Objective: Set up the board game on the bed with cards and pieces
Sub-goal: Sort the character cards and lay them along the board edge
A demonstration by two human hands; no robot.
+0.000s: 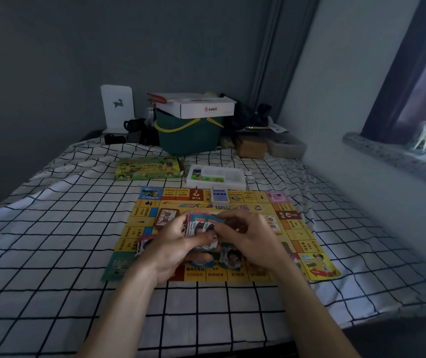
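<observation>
A yellow game board (302,236) lies flat on the checked bed sheet. Above its middle my left hand (170,251) and my right hand (250,244) together hold a stack of picture cards (201,224). More picture cards (230,257) lie on the board under my hands, and a few (142,245) show beside my left hand. A red card deck (165,218) sits on the board's centre left. A blue-white card deck (219,195) rests on the board's far edge. Beyond the board stand a white tray of small coloured pieces (217,175) and the green game box (148,168).
The checked sheet (51,241) covers the bed. At the head of the bed stand a dark green bucket (188,135) with a white carton (201,105) on top, a white bookend (116,107), a brown box (252,147) and dark items. A wall and window sill (387,153) run along the right.
</observation>
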